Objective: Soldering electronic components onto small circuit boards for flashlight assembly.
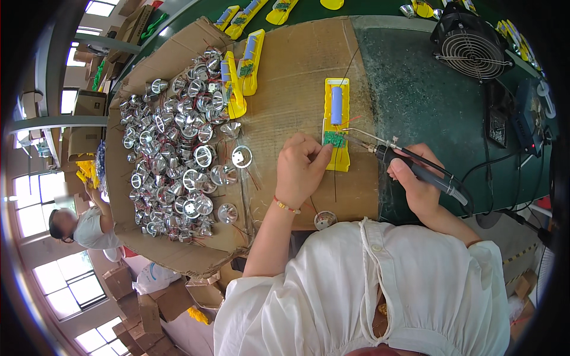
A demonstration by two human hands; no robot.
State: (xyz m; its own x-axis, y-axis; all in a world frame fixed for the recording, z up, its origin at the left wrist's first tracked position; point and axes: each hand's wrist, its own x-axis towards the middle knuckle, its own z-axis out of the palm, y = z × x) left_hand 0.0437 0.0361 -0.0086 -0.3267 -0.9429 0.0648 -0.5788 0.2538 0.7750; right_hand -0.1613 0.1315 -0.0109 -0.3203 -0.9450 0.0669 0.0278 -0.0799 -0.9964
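Soldering is under way on the cardboard-covered worktop (297, 65): the right hand (418, 187) has its fingers wrapped shut around a soldering iron (415, 166), whose tip meets the green board (334, 139) set in a yellow housing (336, 124) lying flat in front of the person. The left hand (301, 169) presses down just beside the board, fingers curled, index tip at its edge; whether it pinches a wire I cannot tell.

The main risk, as I judge it, is that fingertip sitting so near the hot tip: a small slip could burn it. Lingering heat might also scorch the board or melt the housing, and the blue cell (336, 104) lies close above the joint. The iron's cable trails off right, so a snag could jerk the tip. Loose wires from the reflector pile (178, 142) lie nearby and could catch.
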